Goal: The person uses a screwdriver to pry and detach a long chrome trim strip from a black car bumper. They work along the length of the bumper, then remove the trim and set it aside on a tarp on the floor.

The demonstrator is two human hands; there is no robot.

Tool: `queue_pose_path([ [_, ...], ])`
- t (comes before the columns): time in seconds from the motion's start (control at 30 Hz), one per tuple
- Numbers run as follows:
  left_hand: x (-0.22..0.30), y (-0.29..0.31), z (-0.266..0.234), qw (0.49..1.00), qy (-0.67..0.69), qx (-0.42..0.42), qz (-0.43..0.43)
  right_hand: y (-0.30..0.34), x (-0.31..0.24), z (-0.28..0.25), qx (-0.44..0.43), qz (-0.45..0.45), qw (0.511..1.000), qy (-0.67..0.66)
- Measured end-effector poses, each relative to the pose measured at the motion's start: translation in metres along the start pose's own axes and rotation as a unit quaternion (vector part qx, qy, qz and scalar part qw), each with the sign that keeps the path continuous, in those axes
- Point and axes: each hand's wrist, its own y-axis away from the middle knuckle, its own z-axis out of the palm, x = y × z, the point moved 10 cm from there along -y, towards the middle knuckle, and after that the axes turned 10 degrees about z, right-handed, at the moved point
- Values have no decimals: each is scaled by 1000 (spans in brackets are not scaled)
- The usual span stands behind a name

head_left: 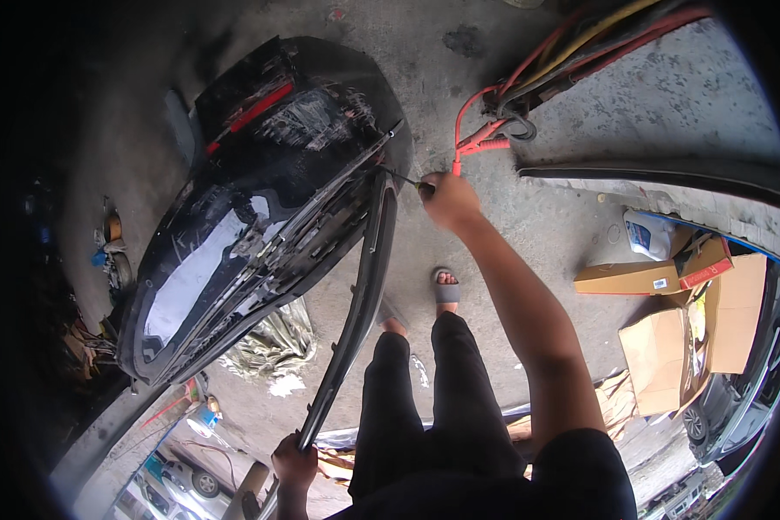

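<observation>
A scuffed black car bumper (221, 204) with a red reflector (262, 107) lies on the concrete floor ahead and to the left. Along its near edge runs a long, curved black strip (353, 325), whose far end meets the bumper. Low in the picture, my left hand (295, 464) is closed around the strip's near end. My right hand (451, 201) is wrapped round the handle of a screwdriver (403, 178). Its thin shaft points left to where strip and bumper meet; I cannot tell exactly what the tip touches.
Red clamps (484, 143) with red, yellow and black cables hang at upper right. Opened cardboard boxes (654, 355) and a white jug (648, 234) lie to the right. Crumpled plastic sheeting (273, 342) sits beneath the bumper. Parked cars show at both lower corners.
</observation>
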Motion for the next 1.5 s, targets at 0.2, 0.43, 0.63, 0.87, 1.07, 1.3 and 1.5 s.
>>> queue_pose_path([
  [0.2,54,15,-44,999,-43,-20,-26,-31,-40,-38,-2,-31,994,103],
  [0.43,102,51,-123,994,-105,-1,-20,-12,35,4,79,73,994,-2],
  [0.63,61,160,-219,988,41,91,-115,34,189,51,4,64,994,-85],
  [0.87,31,205,-218,938,257,232,7,281,457,118,-152,172,957,177],
  [1.07,6,269,-197,914,305,264,40,356,462,124,-315,253,891,205],
  [1.3,-24,374,-181,877,288,383,40,367,104,185,-274,-108,938,185],
  [1.5,-55,421,-142,887,244,387,-63,464,-28,189,-307,-238,901,195],
])
